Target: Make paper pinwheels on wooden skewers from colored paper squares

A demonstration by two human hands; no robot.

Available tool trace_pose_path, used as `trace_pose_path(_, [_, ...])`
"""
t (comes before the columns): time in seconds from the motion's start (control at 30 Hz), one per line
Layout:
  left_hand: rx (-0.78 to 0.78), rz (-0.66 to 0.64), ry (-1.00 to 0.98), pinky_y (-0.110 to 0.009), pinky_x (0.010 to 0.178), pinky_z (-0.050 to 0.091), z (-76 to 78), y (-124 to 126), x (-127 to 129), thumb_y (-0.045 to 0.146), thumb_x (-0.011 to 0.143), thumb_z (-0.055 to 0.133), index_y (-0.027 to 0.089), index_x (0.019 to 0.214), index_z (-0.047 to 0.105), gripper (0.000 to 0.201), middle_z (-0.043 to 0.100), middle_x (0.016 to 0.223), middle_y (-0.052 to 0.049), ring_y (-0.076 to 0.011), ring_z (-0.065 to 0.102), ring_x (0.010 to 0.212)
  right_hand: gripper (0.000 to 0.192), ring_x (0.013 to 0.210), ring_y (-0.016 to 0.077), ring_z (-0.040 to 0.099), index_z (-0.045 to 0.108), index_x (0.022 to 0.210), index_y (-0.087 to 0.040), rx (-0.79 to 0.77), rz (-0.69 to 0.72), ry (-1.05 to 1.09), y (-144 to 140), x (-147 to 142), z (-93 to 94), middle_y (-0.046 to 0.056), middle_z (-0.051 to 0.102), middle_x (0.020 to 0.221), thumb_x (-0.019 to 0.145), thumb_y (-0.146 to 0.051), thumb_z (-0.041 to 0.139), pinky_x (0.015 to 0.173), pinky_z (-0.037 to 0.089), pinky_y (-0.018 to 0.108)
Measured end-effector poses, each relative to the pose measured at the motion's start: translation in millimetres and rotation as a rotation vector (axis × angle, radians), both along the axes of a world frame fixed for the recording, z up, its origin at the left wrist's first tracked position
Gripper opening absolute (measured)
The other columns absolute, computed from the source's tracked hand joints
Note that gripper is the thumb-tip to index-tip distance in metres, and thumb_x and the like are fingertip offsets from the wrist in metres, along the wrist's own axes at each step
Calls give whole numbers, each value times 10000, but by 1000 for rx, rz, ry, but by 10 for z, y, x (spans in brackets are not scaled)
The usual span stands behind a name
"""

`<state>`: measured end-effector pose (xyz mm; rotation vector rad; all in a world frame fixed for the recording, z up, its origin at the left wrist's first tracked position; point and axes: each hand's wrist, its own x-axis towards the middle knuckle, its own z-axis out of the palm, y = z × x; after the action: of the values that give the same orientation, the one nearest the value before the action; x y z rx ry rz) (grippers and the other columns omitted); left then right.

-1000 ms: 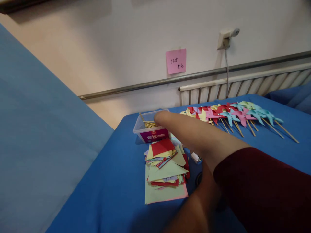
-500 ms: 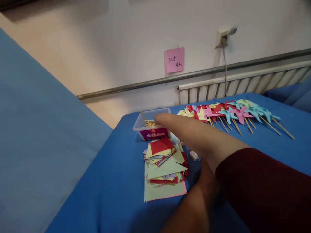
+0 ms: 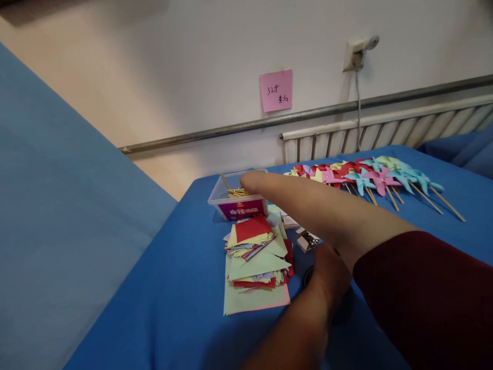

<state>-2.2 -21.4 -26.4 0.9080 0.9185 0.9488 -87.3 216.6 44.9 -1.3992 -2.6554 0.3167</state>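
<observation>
My right hand, in a dark red sleeve, reaches across to the right side of a clear plastic box with a purple label. Thin wooden sticks lie in the box; the fingers are hidden, so whether they hold one does not show. Low in the middle, my left hand is beside a dark round object, its fingers mostly hidden behind the right forearm. Just beyond it, a small open white box contains shiny metal bits. Stacked coloured paper pieces lie in front of the plastic box.
Several finished paper pinwheels on sticks lie at the back right of the blue-covered table. Behind stand a wall with a pink note, a pipe, a radiator and a plugged socket. Light blue cloth hangs at left.
The right hand stays at the plastic box, its forearm slightly shifted. My left hand has moved slightly up, and more of the small white box shows. The view has shifted a little.
</observation>
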Motion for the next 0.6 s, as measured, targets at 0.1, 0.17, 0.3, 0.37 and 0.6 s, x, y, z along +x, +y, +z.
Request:
trace_pose_path(0.1, [47,7,-72,-363,696,447,-80,26,53,443,627,736,218,637,656,238,676,730,-82,-252,593,789,262,988,290,649,706,990,-90,99,-25,94,-89,79,155,194,677,1115,836,-279,610,786,481,321])
trace_pose_path(0.17, [-5,26,42,-323,606,412,-182,42,71,330,515,805,208,550,596,244,615,608,-33,-183,534,609,327,975,253,644,689,1018,-111,153,-38,175,-195,188,268,160,686,1081,908,-360,507,785,469,301])
trace_pose_path(0.3, [-42,38,61,-251,530,360,-319,75,60,296,534,766,196,586,578,219,568,574,9,-115,464,519,330,758,136,638,613,1132,-143,201,-70,745,-671,689,383,31,692,811,942,-353,442,688,454,233])
trace_pose_path(0.37, [7,80,113,-230,500,331,-327,105,36,301,547,758,187,569,557,232,525,533,27,-96,424,492,375,600,117,588,582,1187,-161,179,-129,1045,-1036,1061,327,-29,617,622,908,-394,491,602,437,229])
trace_pose_path(0.6, [140,225,244,-219,515,344,-238,257,-56,269,608,708,162,641,584,167,578,592,12,-101,473,524,319,463,77,419,639,1025,-204,14,-451,1460,-2056,2062,-289,-28,583,669,815,-438,579,444,321,222])
